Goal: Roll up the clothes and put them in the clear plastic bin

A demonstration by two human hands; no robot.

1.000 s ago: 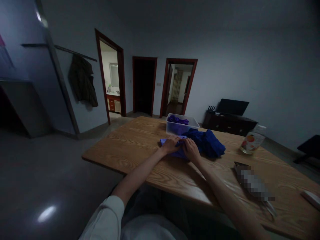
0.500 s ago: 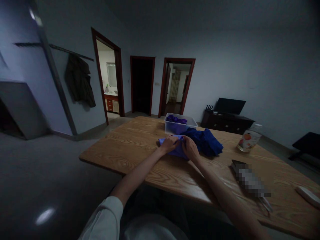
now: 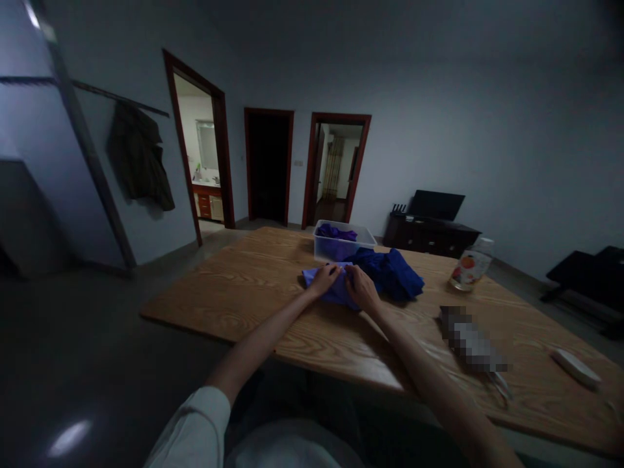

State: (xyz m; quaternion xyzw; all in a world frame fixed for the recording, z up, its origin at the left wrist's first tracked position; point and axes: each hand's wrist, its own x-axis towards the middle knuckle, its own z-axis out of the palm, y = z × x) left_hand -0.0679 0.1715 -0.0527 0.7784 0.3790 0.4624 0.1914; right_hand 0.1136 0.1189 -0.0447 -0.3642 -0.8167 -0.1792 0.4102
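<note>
A light purple piece of cloth [image 3: 342, 297], perhaps a folded garment, lies on the wooden table [image 3: 219, 292] in front of me. My left hand [image 3: 325, 279] rests on its left part, fingers bent and closed on the fabric. On the right part my right hand [image 3: 361, 289] pinches the cloth, its fingertips close to those of the left. Just right of it, a dark blue cloth [image 3: 396, 276] lies crumpled in a heap. Behind stands a translucent plastic box [image 3: 364, 243] with a darker purple cloth [image 3: 336, 231] inside. My hands cover much of the light purple cloth.
To the right stand a clear bottle [image 3: 468, 268] with a fruit label, a blurred-out item [image 3: 470, 341] with a strap, and a slim white object [image 3: 575, 368]. Farther back are a dark TV cabinet [image 3: 431, 235], doorways and a hanging jacket [image 3: 139, 156].
The whole view has shifted a little, with table objects appearing farther left. Both hands stay on the light purple cloth, with only slight finger movement.
</note>
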